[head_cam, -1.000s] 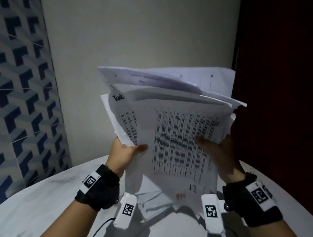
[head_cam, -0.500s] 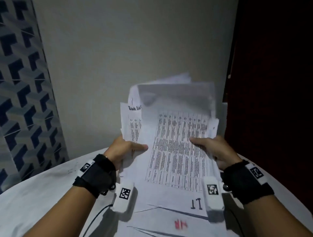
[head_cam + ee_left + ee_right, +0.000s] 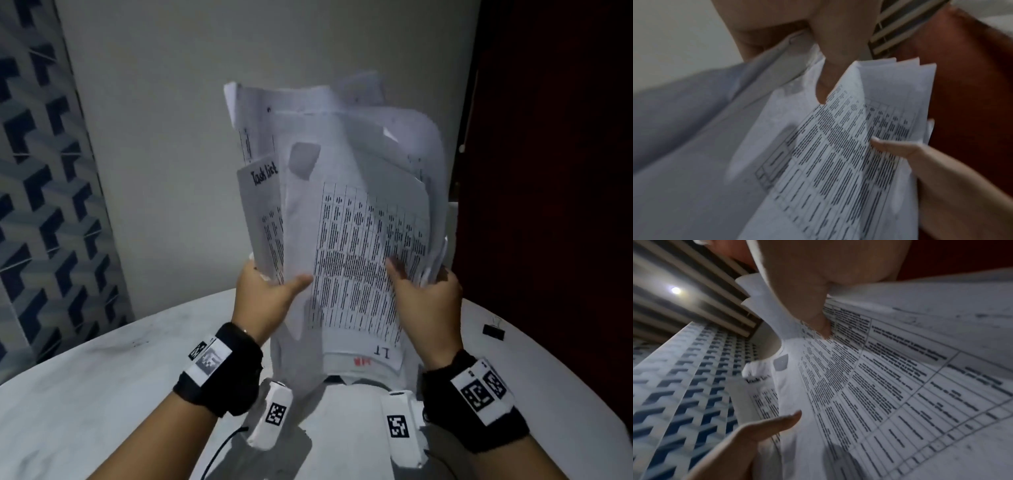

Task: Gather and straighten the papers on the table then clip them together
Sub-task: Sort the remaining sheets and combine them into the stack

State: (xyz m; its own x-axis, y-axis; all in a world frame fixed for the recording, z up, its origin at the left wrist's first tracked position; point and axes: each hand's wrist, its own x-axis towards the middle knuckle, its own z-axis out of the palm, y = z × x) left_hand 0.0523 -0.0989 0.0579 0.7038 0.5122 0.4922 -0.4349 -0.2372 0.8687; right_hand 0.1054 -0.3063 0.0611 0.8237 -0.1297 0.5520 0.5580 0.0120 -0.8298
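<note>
Pale plaster wall fills the background, with a blue-and-white geometric patterned panel [image 3: 44,192] on the left and a dark red door [image 3: 548,171] on the right. Below, a round white table [image 3: 85,394] with faint grey marbling curves across the head view. Near its right edge lies a small black binder clip [image 3: 494,331], well apart from both hands.

Over the table the papers [image 3: 356,240] are held as a loose, uneven stack, long axis running up and away from the person, top edges curling toward the wall. Thin white sheets carry printed tables; one behind reads "Task list". Corners splay and do not line up.

Left hand [image 3: 265,298] grips the stack's left edge, thumb on the front sheet. Right hand [image 3: 424,294] grips the right edge likewise, thumb across the print.
</note>
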